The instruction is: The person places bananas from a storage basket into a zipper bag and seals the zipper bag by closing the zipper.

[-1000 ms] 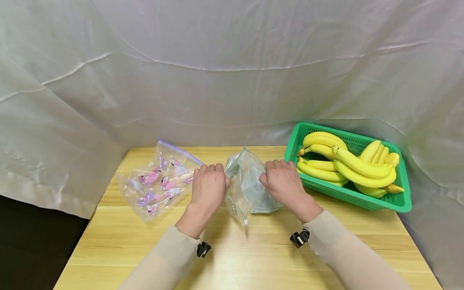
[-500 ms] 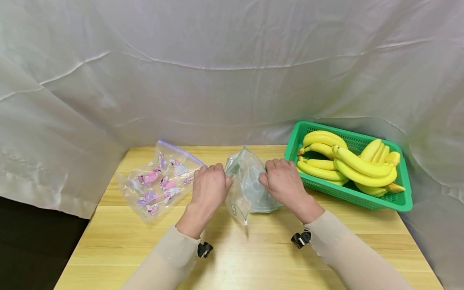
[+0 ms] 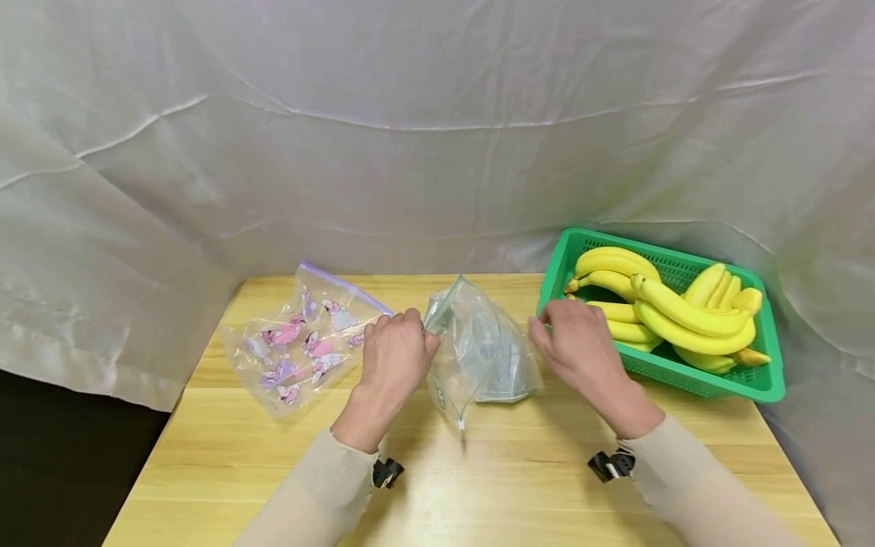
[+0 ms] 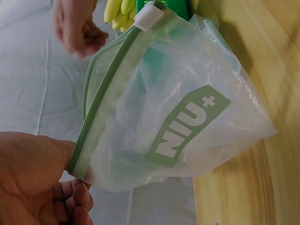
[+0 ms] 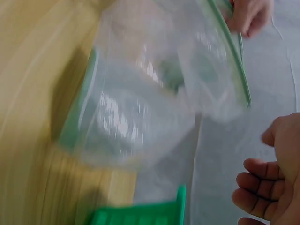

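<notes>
My left hand (image 3: 396,353) pinches the rim of a clear zip bag (image 3: 475,357), between thumb and curled fingers in the left wrist view. The bag stands on the table with its mouth gaping; its green zip edge (image 4: 105,96) ends in a white slider (image 4: 149,17), and a green "NIU+" label (image 4: 190,124) marks its side. My right hand (image 3: 581,346) is off the bag, hovering between it and the green basket (image 3: 683,377). Nothing lies between its loosely bent fingers (image 5: 260,187) in the right wrist view.
Bananas (image 3: 683,313) fill the green basket at the table's right rear. A second clear zip bag (image 3: 311,349) with pink cartoon prints and a purple zip lies flat on the left of the wooden table (image 3: 451,494). Grey cloth (image 3: 410,175) hangs behind.
My right hand has let go of the bag's rim and moved right, to the basket's near left corner. The left hand keeps its hold in the same place.
</notes>
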Available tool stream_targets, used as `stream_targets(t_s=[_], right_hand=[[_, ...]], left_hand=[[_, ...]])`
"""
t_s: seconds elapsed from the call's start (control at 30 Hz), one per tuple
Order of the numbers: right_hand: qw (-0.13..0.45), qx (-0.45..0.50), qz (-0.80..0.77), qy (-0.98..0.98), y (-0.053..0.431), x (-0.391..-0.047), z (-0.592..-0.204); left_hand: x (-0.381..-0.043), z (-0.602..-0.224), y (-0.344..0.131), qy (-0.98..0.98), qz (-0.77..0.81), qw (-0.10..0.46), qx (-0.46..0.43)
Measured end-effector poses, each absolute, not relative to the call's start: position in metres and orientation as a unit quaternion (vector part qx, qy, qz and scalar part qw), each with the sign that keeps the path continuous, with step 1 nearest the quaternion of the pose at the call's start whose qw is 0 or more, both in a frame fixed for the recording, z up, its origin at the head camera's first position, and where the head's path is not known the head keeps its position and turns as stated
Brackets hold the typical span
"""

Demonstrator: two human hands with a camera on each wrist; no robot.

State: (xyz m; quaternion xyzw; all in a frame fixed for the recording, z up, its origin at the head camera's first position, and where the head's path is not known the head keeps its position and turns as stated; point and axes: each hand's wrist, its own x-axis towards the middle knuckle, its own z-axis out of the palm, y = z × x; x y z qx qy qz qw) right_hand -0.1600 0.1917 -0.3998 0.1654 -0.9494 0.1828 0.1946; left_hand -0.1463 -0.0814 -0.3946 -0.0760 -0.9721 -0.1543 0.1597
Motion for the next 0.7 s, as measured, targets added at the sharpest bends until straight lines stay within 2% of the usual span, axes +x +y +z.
stream_targets(t_s=[0.4,0.7], right_hand=[[0.314,0.108,0.134,-0.934,0.297,-0.160,-0.400],[0.264,0.068,0.078,-0.959,0.352,-0.152,-0.403]], left_hand=[[-0.147,-0.392,-0.087,-0.974,-0.169,0.130,-0.070],[-0.148,-0.391,-0.089,-0.976,-0.173,0.118,-0.063]])
